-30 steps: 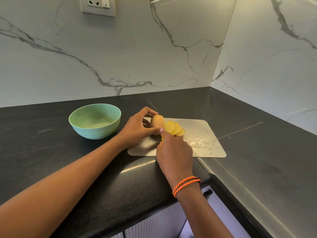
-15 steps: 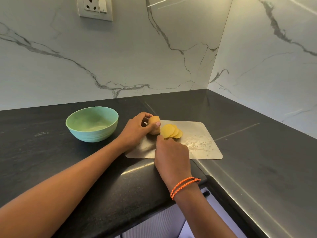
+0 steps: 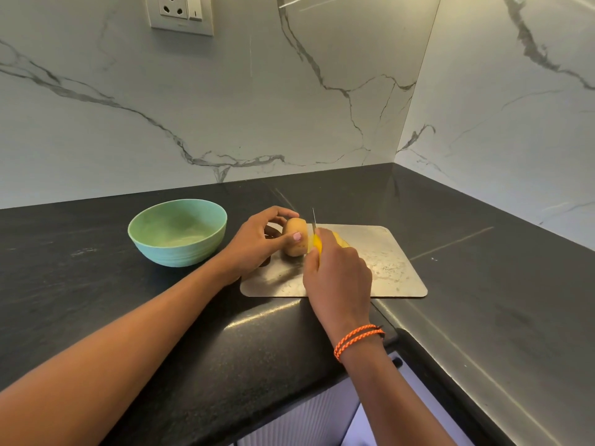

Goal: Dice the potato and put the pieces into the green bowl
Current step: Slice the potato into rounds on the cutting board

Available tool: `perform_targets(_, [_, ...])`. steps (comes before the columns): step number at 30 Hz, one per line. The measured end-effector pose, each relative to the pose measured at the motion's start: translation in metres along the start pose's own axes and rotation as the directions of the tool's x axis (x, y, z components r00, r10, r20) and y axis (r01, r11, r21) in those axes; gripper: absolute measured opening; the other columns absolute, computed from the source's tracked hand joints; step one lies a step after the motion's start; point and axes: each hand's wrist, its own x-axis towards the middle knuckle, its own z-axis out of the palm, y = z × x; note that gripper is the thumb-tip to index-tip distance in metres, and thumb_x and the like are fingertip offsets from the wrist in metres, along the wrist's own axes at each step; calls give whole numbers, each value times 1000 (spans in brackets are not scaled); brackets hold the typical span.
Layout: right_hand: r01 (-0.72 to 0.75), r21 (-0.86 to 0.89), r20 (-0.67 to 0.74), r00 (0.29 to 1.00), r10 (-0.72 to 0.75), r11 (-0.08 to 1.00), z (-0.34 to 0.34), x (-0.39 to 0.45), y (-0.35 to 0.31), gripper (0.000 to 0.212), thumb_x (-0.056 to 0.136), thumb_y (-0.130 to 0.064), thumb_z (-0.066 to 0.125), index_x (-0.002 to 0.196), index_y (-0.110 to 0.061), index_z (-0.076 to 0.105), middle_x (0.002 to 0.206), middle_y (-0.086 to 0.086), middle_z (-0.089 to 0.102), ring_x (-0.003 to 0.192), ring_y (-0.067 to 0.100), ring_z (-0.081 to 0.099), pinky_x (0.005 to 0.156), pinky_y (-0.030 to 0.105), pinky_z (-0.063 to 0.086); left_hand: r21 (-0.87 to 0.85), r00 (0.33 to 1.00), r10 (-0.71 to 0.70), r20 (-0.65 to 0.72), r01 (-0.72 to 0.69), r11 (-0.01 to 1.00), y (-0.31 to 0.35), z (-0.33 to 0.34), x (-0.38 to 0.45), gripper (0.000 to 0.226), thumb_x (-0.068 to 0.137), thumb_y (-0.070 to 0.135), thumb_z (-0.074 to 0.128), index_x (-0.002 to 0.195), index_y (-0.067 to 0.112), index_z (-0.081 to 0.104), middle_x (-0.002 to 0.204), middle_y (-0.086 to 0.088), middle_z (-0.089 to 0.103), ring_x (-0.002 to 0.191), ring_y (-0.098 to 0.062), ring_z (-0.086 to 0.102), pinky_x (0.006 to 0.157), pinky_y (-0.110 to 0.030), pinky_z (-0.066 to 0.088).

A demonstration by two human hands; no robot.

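1 view, head camera: potato (image 3: 294,237) lies on its side at the cutting board's (image 3: 396,268) left end, long axis left-right. Left hand (image 3: 254,244) grips its uncut end; right hand (image 3: 338,275) holds the knife (image 3: 314,220) just right of it, blade crosswise. Green bowl (image 3: 178,237) sits left, near; open board to the right.

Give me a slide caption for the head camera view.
Left hand steadies potato on cutting board while right hand slices with yellow-handled knife; green bowl waits empty.
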Motion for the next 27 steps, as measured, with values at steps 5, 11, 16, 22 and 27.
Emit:
perform_targets(5, [46, 26, -58, 997, -45, 999, 1, -3, -4, 41, 104, -30, 53, 144, -23, 52, 90, 0, 72, 80, 19, 67, 60, 25, 38, -30, 1000, 17, 6, -16, 999, 0, 0, 1, 39, 91, 35, 83, 127, 34, 68, 124, 5, 68, 101, -24, 71, 88, -50, 59])
perform_targets(11, [59, 11, -42, 997, -58, 998, 1, -6, -4, 42, 104, -32, 50, 145, -24, 51, 89, 0, 71, 79, 20, 68, 60, 28, 42, -19, 1000, 17, 13, -16, 1000, -3, 0, 3, 40, 91, 37, 83, 129, 34, 68, 124, 6, 68, 103, -21, 71, 93, -38, 58])
perform_targets(16, [56, 14, -35, 998, -55, 998, 1, -5, -4, 41, 105, -32, 50, 145, -24, 51, 91, 0, 72, 80, 18, 67, 62, 27, 44, -11, 1000, 18, 11, -18, 1000, -2, 0, 4, 41, 91, 38, 82, 128, 32, 68, 122, 8, 69, 100, -19, 71, 89, -39, 58])
perform_targets(22, [63, 3, -37, 997, -62, 998, 0, -7, -5, 40, 104, -31, 51, 143, -24, 53, 87, 0, 71, 77, 20, 67, 60, 27, 38, -8, 1000, 17, 14, -17, 1000, -3, -1, 4, 41, 91, 37, 82, 129, 30, 67, 122, 10, 68, 100, -19, 71, 90, -38, 58])
perform_targets(27, [66, 21, 3, 998, -66, 998, -2, -10, -3, 38, 104, -31, 51, 142, -24, 54, 90, 0, 71, 79, 19, 67, 62, 26, 40, 15, 1000, 10, 24, -10, 1000, -4, 0, 6, 41, 92, 39, 81, 129, 31, 66, 126, 10, 66, 103, -17, 70, 87, -34, 59])
